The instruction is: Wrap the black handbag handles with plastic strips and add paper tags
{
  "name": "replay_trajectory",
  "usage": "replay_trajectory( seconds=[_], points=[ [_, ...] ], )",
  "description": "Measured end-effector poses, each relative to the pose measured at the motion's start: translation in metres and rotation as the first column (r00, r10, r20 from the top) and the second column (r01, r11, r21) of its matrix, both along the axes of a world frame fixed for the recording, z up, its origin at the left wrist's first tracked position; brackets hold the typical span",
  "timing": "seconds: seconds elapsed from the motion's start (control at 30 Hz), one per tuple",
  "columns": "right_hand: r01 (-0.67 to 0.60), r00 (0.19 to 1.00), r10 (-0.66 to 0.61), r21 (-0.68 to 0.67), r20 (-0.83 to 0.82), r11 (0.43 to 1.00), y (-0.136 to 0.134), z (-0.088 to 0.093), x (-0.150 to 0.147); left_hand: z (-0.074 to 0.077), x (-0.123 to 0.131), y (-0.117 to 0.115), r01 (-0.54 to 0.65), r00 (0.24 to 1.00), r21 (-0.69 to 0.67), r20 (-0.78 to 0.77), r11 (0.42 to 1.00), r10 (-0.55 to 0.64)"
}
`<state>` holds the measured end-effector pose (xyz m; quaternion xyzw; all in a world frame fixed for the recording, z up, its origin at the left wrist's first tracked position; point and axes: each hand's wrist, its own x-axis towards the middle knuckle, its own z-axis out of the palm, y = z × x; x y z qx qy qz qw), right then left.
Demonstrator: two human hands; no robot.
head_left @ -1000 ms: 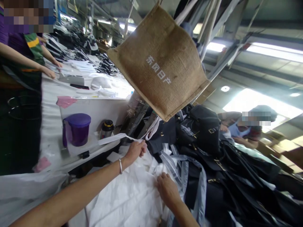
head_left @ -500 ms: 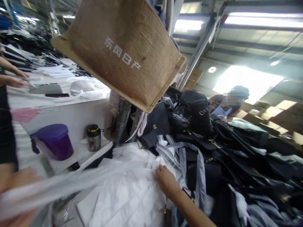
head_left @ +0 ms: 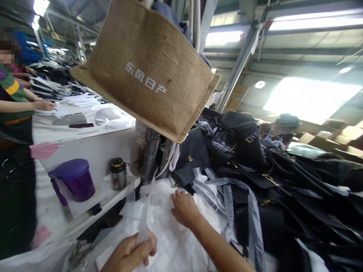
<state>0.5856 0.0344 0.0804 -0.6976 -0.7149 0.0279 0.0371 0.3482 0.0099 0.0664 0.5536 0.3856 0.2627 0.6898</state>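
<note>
My left hand (head_left: pixel 130 254) is low in the view, its fingers pinched on a thin white strap (head_left: pixel 145 215) that runs up from it. My right hand (head_left: pixel 183 207) rests on a heap of white fabric (head_left: pixel 172 245), fingers bent and pressing into the cloth. To the right of that hand lie grey-blue straps (head_left: pixel 224 192) and a large pile of black bags (head_left: pixel 283 189) with gold buckles. A brown jute bag (head_left: pixel 147 68) with white printed characters hangs overhead.
A white table (head_left: pixel 93 143) stands at left with a purple lidded bucket (head_left: pixel 74 180) and a small steel flask (head_left: pixel 118 173) on its lower shelf. A person (head_left: pixel 14 113) works at that table. Another person (head_left: pixel 280 130) sits behind the black pile.
My left hand has pulled the white strap back from the pile toward me, down to the bottom of the view. My right hand has shifted slightly left on the white fabric.
</note>
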Motion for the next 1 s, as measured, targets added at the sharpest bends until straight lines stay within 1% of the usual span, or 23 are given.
replay_trajectory(
  seconds=[0.03, 0.07, 0.13, 0.2, 0.27, 0.33, 0.4, 0.47, 0.53, 0.57, 0.67, 0.77, 0.87, 1.0],
  points=[
    [0.007, 1.000, -0.007, 0.005, -0.025, 1.000, 0.005, -0.007, 0.000, -0.006, 0.014, 0.005, 0.011, 0.998, -0.028, 0.062, 1.000, -0.009],
    [0.026, 0.998, -0.025, 0.017, -0.053, 1.000, 0.010, -0.014, 0.003, -0.012, 0.028, 0.011, 0.007, 0.992, -0.090, 0.127, 0.996, 0.004],
    [0.096, 0.988, -0.088, 0.058, -0.128, 0.994, 0.015, -0.021, 0.016, -0.025, 0.051, 0.024, -0.051, 0.968, -0.215, 0.228, 0.975, 0.101],
    [0.178, 0.962, -0.152, 0.098, -0.226, 0.979, 0.016, -0.022, 0.036, -0.036, 0.068, 0.033, -0.112, 0.947, -0.258, 0.266, 0.960, 0.182],
    [0.236, 0.926, -0.187, 0.118, -0.328, 0.964, 0.012, -0.020, 0.055, -0.042, 0.081, 0.038, -0.138, 0.945, -0.245, 0.258, 0.960, 0.202],
    [0.265, 0.891, -0.193, 0.126, -0.411, 0.956, 0.007, -0.018, 0.068, -0.044, 0.092, 0.040, -0.121, 0.955, -0.211, 0.240, 0.970, 0.172],
    [0.279, 0.864, -0.188, 0.134, -0.467, 0.951, 0.002, -0.017, 0.071, -0.046, 0.106, 0.044, -0.135, 0.960, -0.146, 0.224, 0.980, 0.165],
    [0.279, 0.852, -0.175, 0.146, -0.493, 0.949, -0.001, -0.015, 0.064, -0.050, 0.121, 0.049, -0.188, 0.959, -0.077, 0.201, 0.979, 0.200],
    [0.248, 0.860, -0.140, 0.161, -0.492, 0.955, -0.003, -0.011, 0.050, -0.055, 0.135, 0.055, -0.236, 0.953, -0.028, 0.187, 0.971, 0.237],
    [0.219, 0.868, -0.114, 0.166, -0.482, 0.962, -0.003, -0.009, 0.041, -0.058, 0.141, 0.059, -0.239, 0.953, -0.011, 0.191, 0.971, 0.236],
    [0.129, 0.895, -0.041, 0.170, -0.443, 0.977, -0.001, -0.001, 0.021, -0.065, 0.155, 0.068, -0.203, 0.955, 0.042, 0.231, 0.978, 0.188],
    [0.096, 0.909, -0.018, 0.167, -0.417, 0.981, -0.003, 0.001, 0.017, -0.068, 0.161, 0.073, -0.215, 0.953, 0.050, 0.231, 0.975, 0.198],
    [0.098, 0.911, -0.018, 0.176, -0.412, 0.979, -0.013, -0.008, 0.029, -0.067, 0.163, 0.072, -0.245, 0.950, -0.008, 0.201, 0.970, 0.241],
    [0.079, 0.968, -0.039, 0.151, -0.248, 0.985, -0.037, -0.036, 0.053, -0.060, 0.163, 0.068, -0.250, 0.945, -0.094, 0.193, 0.964, 0.264]
  ],
)
